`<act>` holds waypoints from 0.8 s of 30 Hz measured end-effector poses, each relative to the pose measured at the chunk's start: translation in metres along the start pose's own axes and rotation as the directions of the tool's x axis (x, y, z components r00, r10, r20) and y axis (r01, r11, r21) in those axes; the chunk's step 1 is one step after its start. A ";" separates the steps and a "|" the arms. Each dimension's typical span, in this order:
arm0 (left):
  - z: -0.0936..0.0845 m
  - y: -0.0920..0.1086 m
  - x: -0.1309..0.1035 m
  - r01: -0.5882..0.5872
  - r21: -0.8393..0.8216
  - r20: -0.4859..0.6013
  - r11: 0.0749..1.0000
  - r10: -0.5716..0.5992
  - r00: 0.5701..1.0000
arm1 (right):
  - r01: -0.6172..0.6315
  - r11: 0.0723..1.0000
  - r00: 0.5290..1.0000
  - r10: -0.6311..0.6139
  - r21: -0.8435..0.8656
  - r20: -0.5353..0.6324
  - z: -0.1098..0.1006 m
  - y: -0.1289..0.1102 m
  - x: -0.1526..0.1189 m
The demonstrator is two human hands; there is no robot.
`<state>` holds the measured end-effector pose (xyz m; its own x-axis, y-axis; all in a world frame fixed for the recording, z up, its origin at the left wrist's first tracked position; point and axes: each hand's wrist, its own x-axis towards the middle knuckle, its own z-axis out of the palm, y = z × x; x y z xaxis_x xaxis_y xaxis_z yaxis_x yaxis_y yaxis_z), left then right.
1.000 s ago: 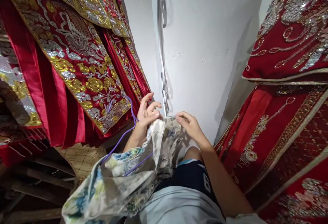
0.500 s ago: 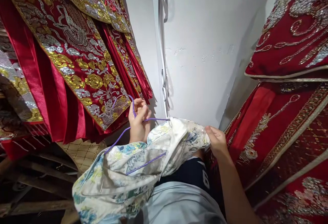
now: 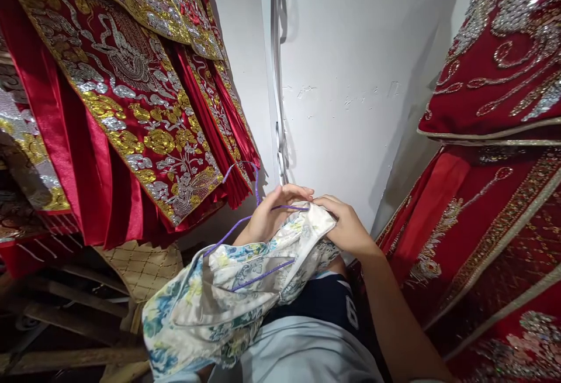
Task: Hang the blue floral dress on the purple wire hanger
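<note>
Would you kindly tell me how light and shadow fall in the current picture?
Head view: white wall bright, shaded toward the right-hand red garment, whose sequins glint; same view, lower left, wooden slats lie in deep shadow; same view, centre, floral cloth reads clearly.

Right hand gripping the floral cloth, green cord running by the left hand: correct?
Not quite: the head view shows the cord is purple, not green. The right hand does grip the floral cloth, and the cord does run by the left hand.

Rumpled white floral cloth (image 3: 197,318) lies slantwise, purple cord (image 3: 263,275) apparently threaded through.
</note>
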<state>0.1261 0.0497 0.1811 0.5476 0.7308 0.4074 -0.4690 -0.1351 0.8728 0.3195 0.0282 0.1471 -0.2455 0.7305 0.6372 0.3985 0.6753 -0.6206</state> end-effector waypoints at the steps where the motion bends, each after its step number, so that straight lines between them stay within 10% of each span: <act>1: 0.001 -0.004 0.001 -0.005 0.040 -0.015 0.999 0.005 1.000 | 0.024 0.999 1.000 -0.024 0.030 -0.016 0.005 -0.005 0.002; 8: -0.006 -0.025 0.008 0.144 0.215 -0.186 0.966 -0.105 0.977 | -0.049 0.968 0.991 0.078 0.247 -0.110 0.025 -0.006 0.012; 14: -0.018 -0.015 0.008 0.019 0.386 -0.207 0.922 0.067 0.976 | -0.214 0.970 0.976 0.208 0.114 0.060 -0.003 0.024 0.003; 19: -0.011 -0.012 0.016 -0.092 0.263 -0.120 0.960 0.127 0.985 | -0.398 0.827 0.917 0.364 0.397 0.162 -0.025 0.052 -0.023; 24: -0.034 -0.017 0.040 -0.030 0.130 -0.118 0.991 0.045 0.992 | -0.287 0.636 0.838 0.529 0.716 -0.135 -0.037 0.070 -0.033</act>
<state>0.1325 0.1036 0.1733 0.4404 0.7976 0.4121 -0.3911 -0.2427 0.8878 0.3882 0.0474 0.0998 0.1241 0.9556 0.2672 -0.3090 0.2931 -0.9048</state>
